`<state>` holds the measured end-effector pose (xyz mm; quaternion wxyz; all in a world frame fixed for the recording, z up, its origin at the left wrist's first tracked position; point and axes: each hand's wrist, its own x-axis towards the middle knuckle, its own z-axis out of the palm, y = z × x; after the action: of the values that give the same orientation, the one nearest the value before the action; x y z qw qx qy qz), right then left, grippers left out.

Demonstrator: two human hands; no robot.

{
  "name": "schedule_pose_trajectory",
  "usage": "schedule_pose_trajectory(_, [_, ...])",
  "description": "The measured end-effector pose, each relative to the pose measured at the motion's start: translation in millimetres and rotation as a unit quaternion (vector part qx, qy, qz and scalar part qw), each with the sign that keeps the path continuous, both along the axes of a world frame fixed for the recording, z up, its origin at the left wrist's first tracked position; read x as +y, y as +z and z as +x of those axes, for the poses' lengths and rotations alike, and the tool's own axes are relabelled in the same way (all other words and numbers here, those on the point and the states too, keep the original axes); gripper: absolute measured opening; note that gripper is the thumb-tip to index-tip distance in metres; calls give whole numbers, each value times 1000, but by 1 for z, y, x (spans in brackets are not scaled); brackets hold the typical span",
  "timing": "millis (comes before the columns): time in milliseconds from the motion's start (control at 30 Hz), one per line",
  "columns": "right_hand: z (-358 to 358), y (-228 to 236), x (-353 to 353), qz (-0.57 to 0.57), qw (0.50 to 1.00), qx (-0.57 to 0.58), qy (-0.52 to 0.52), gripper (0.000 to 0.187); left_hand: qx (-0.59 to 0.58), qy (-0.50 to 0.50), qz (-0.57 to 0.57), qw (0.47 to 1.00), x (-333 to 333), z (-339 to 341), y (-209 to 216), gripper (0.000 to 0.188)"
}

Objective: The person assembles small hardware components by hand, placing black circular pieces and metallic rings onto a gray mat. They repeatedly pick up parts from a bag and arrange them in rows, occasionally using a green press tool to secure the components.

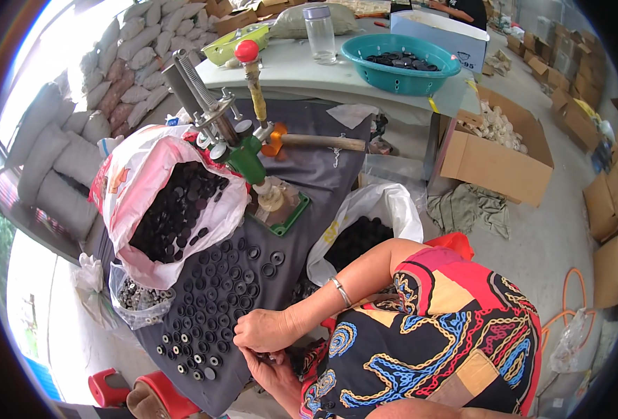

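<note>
My right hand (263, 329), with a silver bracelet on its wrist, is curled over the near edge of the dark cloth (309, 126). Just below it sits my left hand (275, 373), its fingers bent inward, with small dark pieces showing around them. Both hands are closed; whatever they pinch is hidden. Beside them, black round caps (215, 297) cover the cloth in close rows, hollow side up. Several at the lower end have pale metal-looking centres (185, 338). A white and red bag (131, 202) full of black discs (176, 209) lies open behind the caps.
A green hand press (246, 164) with a red ball knob (247, 50) stands beyond the caps. Nearby are a clear bag of small metal parts (141, 297) and a white bag of black pieces (358, 237). A teal basin (400, 64) and a cardboard box (490, 164) are farther back.
</note>
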<state>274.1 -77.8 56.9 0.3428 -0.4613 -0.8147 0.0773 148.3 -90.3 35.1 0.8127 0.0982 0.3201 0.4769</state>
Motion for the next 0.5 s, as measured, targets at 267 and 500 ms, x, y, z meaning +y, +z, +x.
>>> schedule_pose_trajectory(267, [10,2,1,19,996,-53,66,14,86,-26,51,995,-3,-11,-1,24])
schedule_pose_trajectory(500, [-16,16,2,-58,990,-34,127,12,112,52,65,990,-19,-37,-6,21])
